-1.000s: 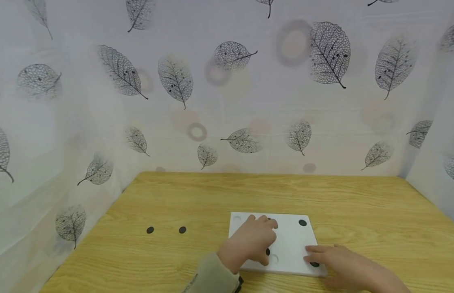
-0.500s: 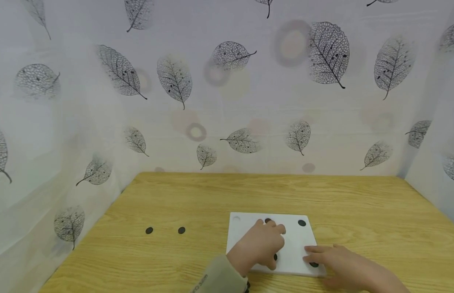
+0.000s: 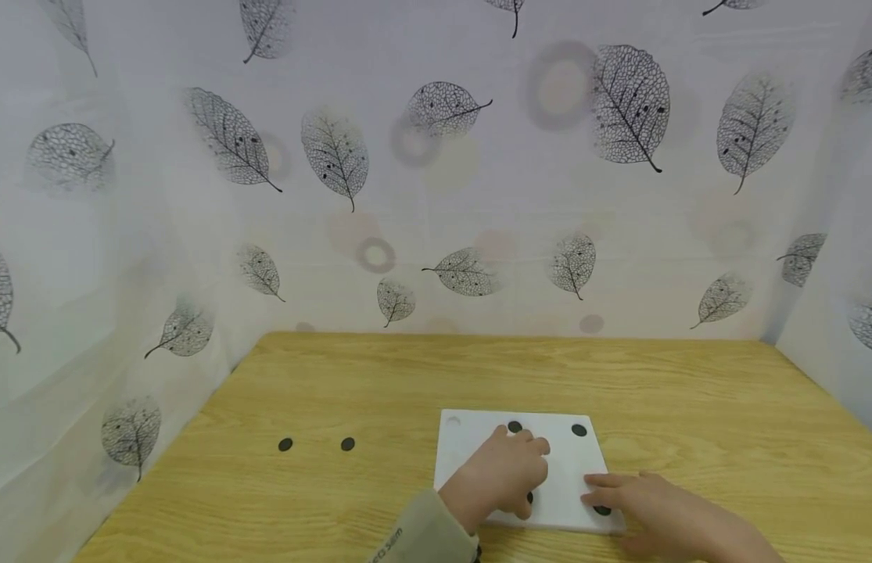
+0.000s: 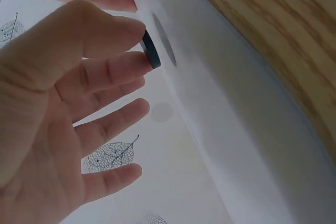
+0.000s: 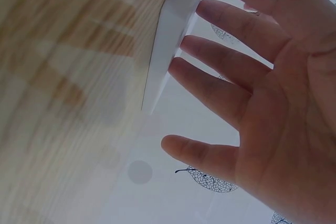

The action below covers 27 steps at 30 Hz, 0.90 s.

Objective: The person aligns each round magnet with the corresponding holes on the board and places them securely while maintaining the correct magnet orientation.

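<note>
A white rectangular board (image 3: 565, 469) lies on the table, with a shallow round recess (image 3: 453, 421) at its back-left corner. My left hand (image 3: 502, 477) is over the board and pinches a small black disc (image 4: 151, 50) between thumb and forefinger. In the left wrist view the disc is tilted on edge, close above a round recess (image 4: 165, 40); its other fingers are spread. My right hand (image 3: 664, 508) rests its extended fingertips on the board's right edge, beside a front-right black disc (image 3: 602, 511). Other black discs sit at the back middle (image 3: 515, 427) and back right (image 3: 579, 430).
Two loose black discs, one farther left (image 3: 285, 444) and one nearer the board (image 3: 347, 444), lie on the wooden table (image 3: 379, 375). Leaf-patterned curtains (image 3: 464, 195) enclose the table at the back and sides.
My left hand has shifted slightly right and toward the front of the board with the black disc, uncovering more of the back-middle disc. My right hand stays in place.
</note>
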{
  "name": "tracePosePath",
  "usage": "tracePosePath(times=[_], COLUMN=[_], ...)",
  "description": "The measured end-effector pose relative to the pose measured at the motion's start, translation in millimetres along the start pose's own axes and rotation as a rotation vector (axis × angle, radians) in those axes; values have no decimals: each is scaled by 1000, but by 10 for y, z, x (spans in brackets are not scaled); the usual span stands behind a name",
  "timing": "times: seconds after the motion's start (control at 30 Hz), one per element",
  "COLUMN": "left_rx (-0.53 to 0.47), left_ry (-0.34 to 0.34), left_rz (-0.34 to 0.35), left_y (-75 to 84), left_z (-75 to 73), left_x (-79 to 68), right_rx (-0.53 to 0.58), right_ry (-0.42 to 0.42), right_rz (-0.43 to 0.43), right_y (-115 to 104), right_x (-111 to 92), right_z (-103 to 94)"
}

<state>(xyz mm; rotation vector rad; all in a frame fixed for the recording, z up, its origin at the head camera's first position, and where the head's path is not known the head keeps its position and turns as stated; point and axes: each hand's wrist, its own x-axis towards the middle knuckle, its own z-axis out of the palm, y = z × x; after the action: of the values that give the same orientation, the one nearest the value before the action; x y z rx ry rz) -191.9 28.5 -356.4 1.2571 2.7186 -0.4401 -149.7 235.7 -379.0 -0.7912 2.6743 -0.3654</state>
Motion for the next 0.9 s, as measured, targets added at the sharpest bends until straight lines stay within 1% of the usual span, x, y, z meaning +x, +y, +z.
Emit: tracePosePath(times=[0.17, 0.27, 0.6, 0.77, 0.9], left_rx=[1, -4, 43, 43, 48], left_ry=[-20, -29, -6, -9, -19], left_rz=[-4, -7, -1, -6, -14], left_y=[10, 14, 30, 39, 46], left_z=[28, 38, 44, 33, 25], left_x=[19, 27, 27, 26, 30], right_rx=[54, 70, 1, 11, 37], right_ry=[-21, -22, 1, -2, -5], right_rz=[43, 54, -15, -6, 22], right_y=[-16, -23, 5, -6, -21], right_x=[5, 3, -13, -12, -14], right_z=[-5, -6, -2, -9, -12])
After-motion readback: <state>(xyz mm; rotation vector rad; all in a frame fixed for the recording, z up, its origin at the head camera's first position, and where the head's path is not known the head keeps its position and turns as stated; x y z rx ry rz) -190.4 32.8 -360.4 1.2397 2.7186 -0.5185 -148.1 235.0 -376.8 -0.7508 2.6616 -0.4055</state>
